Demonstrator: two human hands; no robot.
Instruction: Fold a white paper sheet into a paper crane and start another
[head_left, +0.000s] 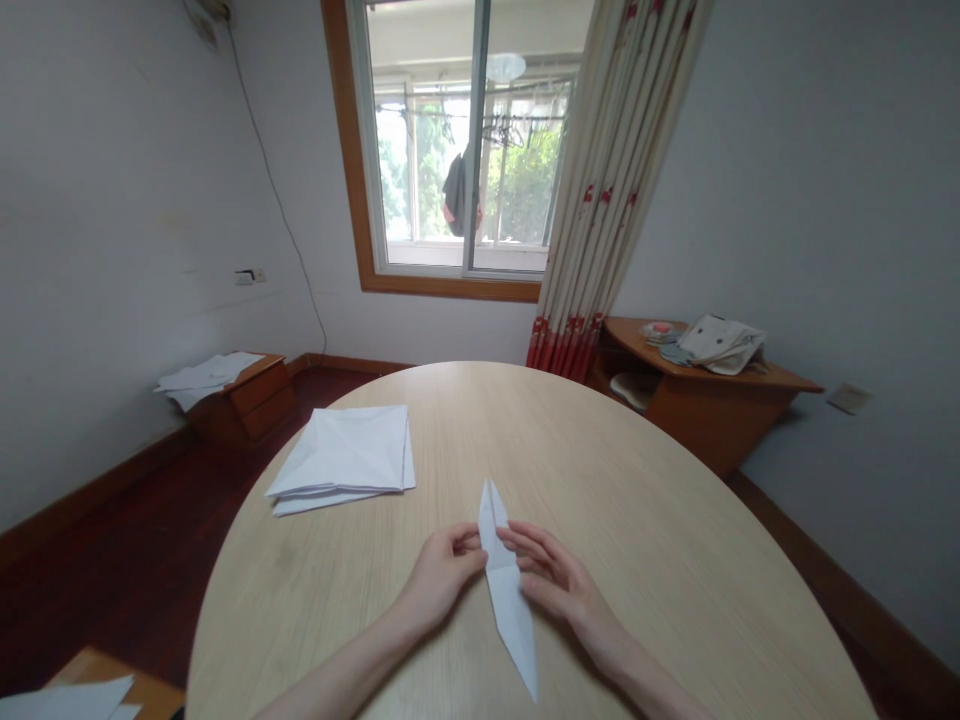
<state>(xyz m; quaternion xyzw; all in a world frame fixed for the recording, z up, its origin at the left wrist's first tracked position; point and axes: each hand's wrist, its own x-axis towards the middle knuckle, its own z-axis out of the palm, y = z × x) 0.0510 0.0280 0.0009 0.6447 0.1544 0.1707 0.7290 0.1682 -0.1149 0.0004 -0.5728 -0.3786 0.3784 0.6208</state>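
A narrow piece of folded white paper (511,606), pointed at both ends, is between my two hands above the table's near half. A crease runs across its middle, and its far end splits into two points. My left hand (442,572) pinches its left edge, with the thumb in front and the fingers curled. On the opposite edge, my right hand (559,582) holds the paper between its bent fingers and thumb. A stack of folded white paper sheets (352,448) lies farther off, to the left of my hands.
The round wooden table (660,540) fills the foreground. Papers (210,372) lie on a low cabinet (259,400) at left. A corner desk (712,400) with a cloth bag (724,342) stands at right, beside a curtain (600,200). More paper (71,700) shows at lower left.
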